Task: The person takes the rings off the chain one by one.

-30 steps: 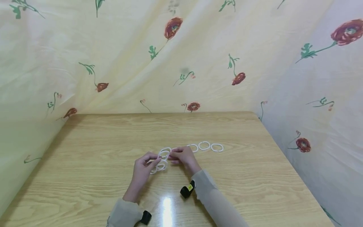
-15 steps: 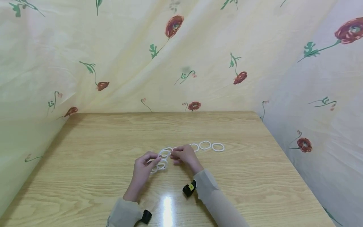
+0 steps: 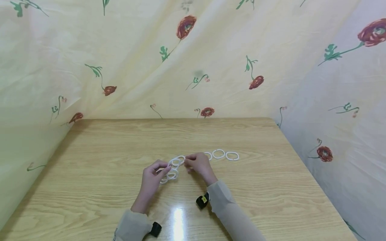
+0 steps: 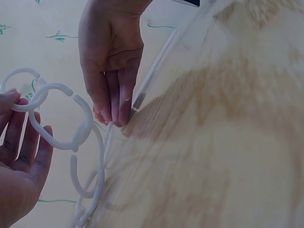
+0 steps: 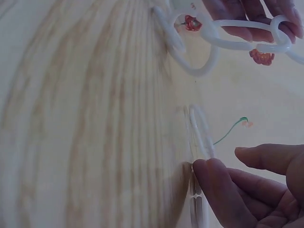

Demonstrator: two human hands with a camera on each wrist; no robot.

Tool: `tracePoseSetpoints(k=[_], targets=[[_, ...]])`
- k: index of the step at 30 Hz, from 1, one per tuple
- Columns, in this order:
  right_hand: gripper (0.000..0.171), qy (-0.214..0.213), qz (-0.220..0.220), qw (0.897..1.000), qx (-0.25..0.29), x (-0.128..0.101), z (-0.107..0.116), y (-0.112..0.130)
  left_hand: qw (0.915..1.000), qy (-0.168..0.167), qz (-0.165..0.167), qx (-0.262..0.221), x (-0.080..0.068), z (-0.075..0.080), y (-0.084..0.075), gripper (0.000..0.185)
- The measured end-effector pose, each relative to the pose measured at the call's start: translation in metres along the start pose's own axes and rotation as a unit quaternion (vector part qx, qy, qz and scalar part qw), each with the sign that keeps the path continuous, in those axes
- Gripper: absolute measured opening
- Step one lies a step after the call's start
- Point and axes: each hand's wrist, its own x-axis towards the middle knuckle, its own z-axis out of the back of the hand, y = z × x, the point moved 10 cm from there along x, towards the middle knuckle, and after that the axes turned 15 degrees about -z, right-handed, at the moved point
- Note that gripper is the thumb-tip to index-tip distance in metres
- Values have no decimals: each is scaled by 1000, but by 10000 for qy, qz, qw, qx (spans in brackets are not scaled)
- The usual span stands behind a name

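My left hand (image 3: 152, 177) pinches a white plastic chain link (image 4: 47, 87) between thumb and fingertips. Joined to it, more of the chain (image 4: 100, 152) hangs down toward the table, and several of its links overlap in the head view. Each link is an oval with a narrow gap in its side. To the right, my right hand (image 3: 199, 164) reaches down near the tabletop. Its fingertips are right at a loose white link (image 5: 207, 135), and in the right wrist view the thumb stands apart from the fingers.
Beyond the right hand, loose white links (image 3: 218, 158) lie in a row on the wooden table (image 3: 271, 187), one partly hidden by that hand. Flower-printed cloth (image 3: 135, 67) surrounds the table at the back and sides. Black wrist straps (image 3: 155, 229) show at both sleeves.
The right hand has shifted a little to the right and away from me, widening its distance from the chain. The left hand stays nearly still, still pinching its link.
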Motion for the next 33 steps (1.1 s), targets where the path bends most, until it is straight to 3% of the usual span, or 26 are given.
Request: tracePoseSetpoints(k=[12, 23, 33], targets=[[19, -273, 296, 9987, -323, -4, 7, 3, 10000, -29, -57, 18, -1, 2, 1, 7], [21, 45, 417, 9991, 60, -12, 5, 5, 9999, 31, -119, 75, -1, 0, -1, 9], [23, 211, 745, 9969, 145, -30, 4, 17, 9997, 27, 220, 60, -1, 0, 5, 7]])
